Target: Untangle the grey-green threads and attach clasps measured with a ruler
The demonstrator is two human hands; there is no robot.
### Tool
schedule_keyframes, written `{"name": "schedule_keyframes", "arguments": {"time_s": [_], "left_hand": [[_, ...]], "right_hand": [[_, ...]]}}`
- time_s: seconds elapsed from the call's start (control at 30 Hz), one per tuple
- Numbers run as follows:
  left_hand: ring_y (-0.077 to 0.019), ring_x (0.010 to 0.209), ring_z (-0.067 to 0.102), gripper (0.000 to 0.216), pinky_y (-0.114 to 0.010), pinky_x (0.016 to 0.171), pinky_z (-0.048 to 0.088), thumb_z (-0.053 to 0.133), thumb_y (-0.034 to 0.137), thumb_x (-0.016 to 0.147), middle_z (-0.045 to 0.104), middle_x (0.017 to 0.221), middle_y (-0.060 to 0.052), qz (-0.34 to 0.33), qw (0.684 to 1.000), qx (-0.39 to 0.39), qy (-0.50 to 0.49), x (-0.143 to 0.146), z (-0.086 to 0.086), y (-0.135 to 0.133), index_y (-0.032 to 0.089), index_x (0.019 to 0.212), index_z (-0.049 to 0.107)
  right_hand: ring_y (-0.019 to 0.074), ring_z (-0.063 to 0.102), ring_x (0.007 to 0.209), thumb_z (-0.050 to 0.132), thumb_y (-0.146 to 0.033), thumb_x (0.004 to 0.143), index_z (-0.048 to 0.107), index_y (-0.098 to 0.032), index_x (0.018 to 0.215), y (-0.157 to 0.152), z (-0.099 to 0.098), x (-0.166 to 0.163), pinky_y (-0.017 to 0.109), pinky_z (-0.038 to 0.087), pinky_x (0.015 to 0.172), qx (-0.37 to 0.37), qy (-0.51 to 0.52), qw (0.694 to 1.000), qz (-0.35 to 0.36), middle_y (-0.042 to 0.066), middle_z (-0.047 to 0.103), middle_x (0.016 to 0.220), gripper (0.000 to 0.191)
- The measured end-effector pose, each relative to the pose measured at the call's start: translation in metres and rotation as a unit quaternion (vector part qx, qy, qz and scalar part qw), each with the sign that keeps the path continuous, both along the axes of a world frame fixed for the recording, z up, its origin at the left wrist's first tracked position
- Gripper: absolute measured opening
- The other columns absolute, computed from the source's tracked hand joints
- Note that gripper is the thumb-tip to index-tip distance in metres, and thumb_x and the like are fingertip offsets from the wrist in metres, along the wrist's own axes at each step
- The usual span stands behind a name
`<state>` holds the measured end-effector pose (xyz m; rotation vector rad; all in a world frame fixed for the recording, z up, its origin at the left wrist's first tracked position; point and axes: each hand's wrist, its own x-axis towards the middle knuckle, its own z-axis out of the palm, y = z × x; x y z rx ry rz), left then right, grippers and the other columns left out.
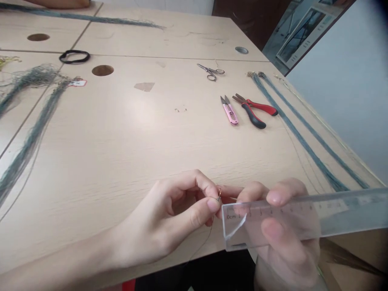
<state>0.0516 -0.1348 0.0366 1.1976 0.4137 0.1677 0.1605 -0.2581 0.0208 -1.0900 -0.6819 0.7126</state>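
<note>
My left hand (176, 214) is closed in a pinch near the table's front edge. Between its thumb and forefinger is a thin cord (209, 232), with a small gold-coloured ring (220, 193) standing up at the fingertips. The cord's loose end hangs below that hand. A clear plastic ruler (333, 214) is gripped in my right hand (285, 226), thumb in front and fingers around it. Its 0 cm end lies just right of the left fingertips. Part of the cord runs behind the right fingers, where the ruler and hand partly hide it.
On the table (121, 149) lie red-and-black pliers (256, 111), pink thread snips (229, 110) and metal scissors (211, 72). Bundles of blue-grey cord lie at right (300, 133) and left (33, 137). A black band (74, 57) rests near a cable hole (102, 70). Another person's arm (60, 3) shows at top left.
</note>
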Motion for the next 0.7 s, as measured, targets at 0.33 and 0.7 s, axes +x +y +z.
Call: {"name": "schedule_keyframes", "arguments": {"time_s": [0.33, 0.7], "left_hand": [[-0.0181, 0.074, 0.059, 0.017, -0.029, 0.068, 0.048, 0.058, 0.034, 0.084, 0.064, 0.079, -0.003, -0.024, 1.000, 0.016, -0.009, -0.0001, 0.0028, 0.0033, 0.020, 0.075, 0.056], [-0.0142, 0.071, 0.055, 0.012, -0.025, 0.067, 0.046, 0.053, 0.027, 0.088, 0.060, 0.075, 0.000, -0.041, 0.998, 0.011, -0.035, 0.0004, 0.0025, 0.0036, 0.022, 0.078, 0.057]], "right_hand": [[0.0201, 0.066, 0.074, 0.053, -0.025, 0.084, 0.048, -0.032, 0.091, 0.0037, 0.0027, 0.0043, 0.041, 0.055, 0.065, 0.015, 0.003, 0.999, 0.040, -0.003, 0.065, 0.077, 0.011], [0.0209, 0.066, 0.070, 0.053, -0.027, 0.082, 0.047, -0.033, 0.089, 0.0045, 0.0012, -0.0032, 0.041, 0.054, 0.062, 0.006, 0.025, 1.000, 0.000, -0.003, 0.064, 0.073, 0.010]]}}
